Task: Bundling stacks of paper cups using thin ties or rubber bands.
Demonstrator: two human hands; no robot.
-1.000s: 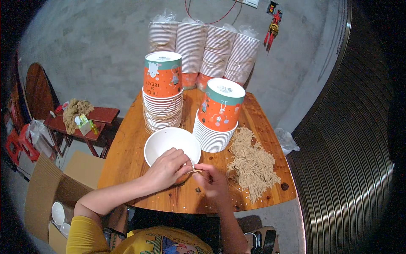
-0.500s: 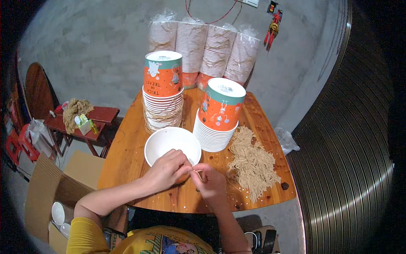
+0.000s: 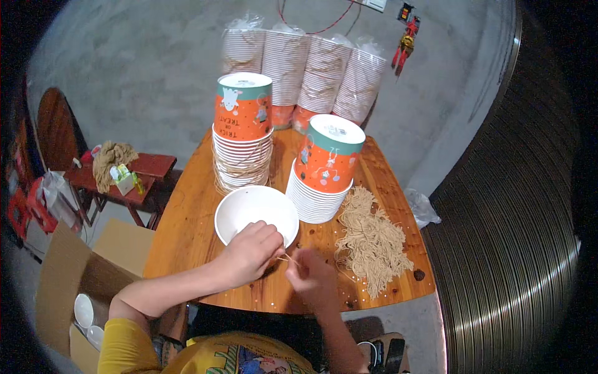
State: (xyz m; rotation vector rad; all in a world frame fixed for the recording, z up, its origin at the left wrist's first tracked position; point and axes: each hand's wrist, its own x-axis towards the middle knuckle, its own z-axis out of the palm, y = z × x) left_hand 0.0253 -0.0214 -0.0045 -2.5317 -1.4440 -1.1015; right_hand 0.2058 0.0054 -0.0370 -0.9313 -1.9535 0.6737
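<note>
A paper bucket lies tipped at the table's near side, its white inside facing up. My left hand is closed over its near rim, with the fingertips by the inside. A thin tan cord stretches from beside the left fingers to my right hand, which pinches it. The right fingers are a little blurred. Just right of that hand is a loose heap of tan cords. Beyond the tipped bucket stand two upside-down stacks of orange and green paper buckets, a left stack with cords around it and a right stack.
Several tall bagged stacks of buckets line the table's far edge by the wall. To the left are a red bench with cords and a small box on it, and an open cardboard box holding white buckets. A ribbed shutter rises at right.
My right hand has moved slightly right and down, away from the left, and more cord shows between them. My left hand stays at the bucket's rim.
</note>
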